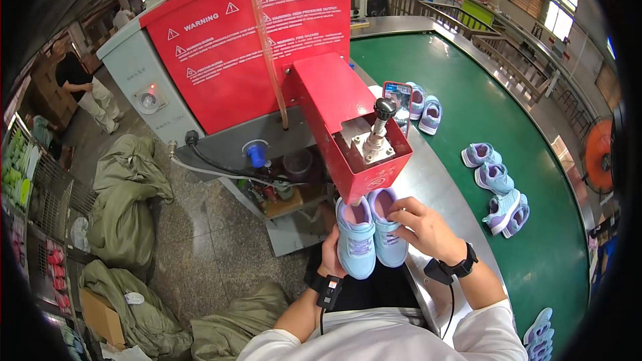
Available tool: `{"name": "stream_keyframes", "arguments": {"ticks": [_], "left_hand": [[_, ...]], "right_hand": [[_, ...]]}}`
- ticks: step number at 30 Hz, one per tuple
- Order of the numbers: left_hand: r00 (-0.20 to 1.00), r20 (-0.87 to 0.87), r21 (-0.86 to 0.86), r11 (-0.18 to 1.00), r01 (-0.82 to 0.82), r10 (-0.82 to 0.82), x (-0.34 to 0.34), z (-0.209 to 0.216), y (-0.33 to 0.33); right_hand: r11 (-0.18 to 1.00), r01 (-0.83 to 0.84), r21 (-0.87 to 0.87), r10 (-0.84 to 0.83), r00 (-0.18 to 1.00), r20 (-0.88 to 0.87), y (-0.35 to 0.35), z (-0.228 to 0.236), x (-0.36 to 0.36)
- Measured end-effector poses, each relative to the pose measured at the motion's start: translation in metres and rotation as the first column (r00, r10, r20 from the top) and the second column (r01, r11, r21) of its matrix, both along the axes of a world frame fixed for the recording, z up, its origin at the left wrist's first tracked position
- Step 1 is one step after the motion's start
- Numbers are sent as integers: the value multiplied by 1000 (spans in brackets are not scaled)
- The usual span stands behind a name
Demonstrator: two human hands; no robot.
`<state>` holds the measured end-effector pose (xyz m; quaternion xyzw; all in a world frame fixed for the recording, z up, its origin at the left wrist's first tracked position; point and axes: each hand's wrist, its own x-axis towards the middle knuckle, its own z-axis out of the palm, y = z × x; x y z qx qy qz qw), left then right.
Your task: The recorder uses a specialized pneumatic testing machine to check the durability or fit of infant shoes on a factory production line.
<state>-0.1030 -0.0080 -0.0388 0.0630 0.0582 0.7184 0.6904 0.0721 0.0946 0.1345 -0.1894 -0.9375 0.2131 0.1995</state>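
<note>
A pair of light blue children's sneakers with lilac linings and laces is held side by side under the red arm (324, 93) of a machine, toes toward me. My left hand (330, 253) is wrapped round the outer side of the left sneaker (357, 257); most of its fingers are hidden. The bent fingers of my right hand (428, 228) grip the collar and strap edge of the right sneaker (390, 247). The tip of the machine's head comes down at the left sneaker's opening. A black knob (384, 108) tops a metal fitting in the arm's end.
On my right a green conveyor belt (461, 103) carries several similar sneakers (491, 177), edged by a metal ledge (428, 167). A phone (397, 103) stands behind the arm. Olive sacks (124, 227) lie on the floor at left. A person (83, 83) sits farther back.
</note>
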Motion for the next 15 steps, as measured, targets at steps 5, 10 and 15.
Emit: {"name": "stream_keyframes", "arguments": {"ticks": [5,10,15], "left_hand": [[998,55,145,989,0,-8,-14,29,13],[995,9,73,992,-103,103,-3,51,4],[998,59,123,992,3,-11,7,51,-12]], "right_hand": [[1000,-13,20,14,997,-71,10,16,-15],[999,-27,39,31,994,-108,8,26,-9],[999,-34,-16,32,995,-94,0,21,-2]]}}
